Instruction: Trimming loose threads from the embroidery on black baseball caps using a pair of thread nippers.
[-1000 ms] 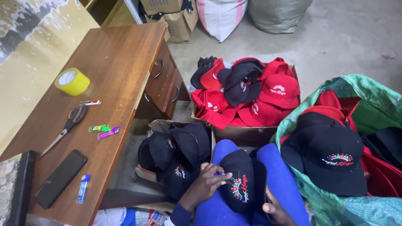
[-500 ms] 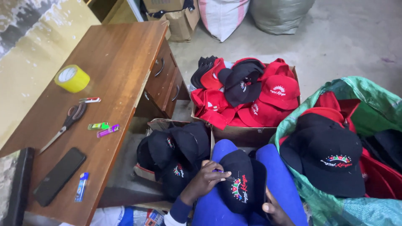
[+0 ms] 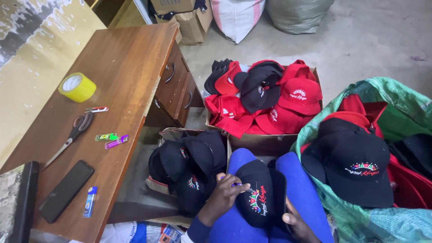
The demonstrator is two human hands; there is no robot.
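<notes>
Grey concrete floor point(image 3: 373, 40) fills the upper right of the frame; a brown tabletop point(image 3: 121, 76) runs down the left. At bottom centre, a black cap point(image 3: 261, 198) lies on blue-clad knees. The left hand point(image 3: 223, 196) pinches a thin purple tool point(image 3: 238, 184) against its embroidery; the right hand point(image 3: 297, 225) grips the cap's lower edge.

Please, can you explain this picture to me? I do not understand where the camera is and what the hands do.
The camera sits on a person's head and looks down at their lap. The left hand holds a thin purple pen against a black embroidered cap lying on their blue-clad knees; the right hand steadies the cap's edge. On the brown wooden desk lie a yellow tape roll, scissors and a black phone. Cardboard boxes hold black caps and red caps.
</notes>
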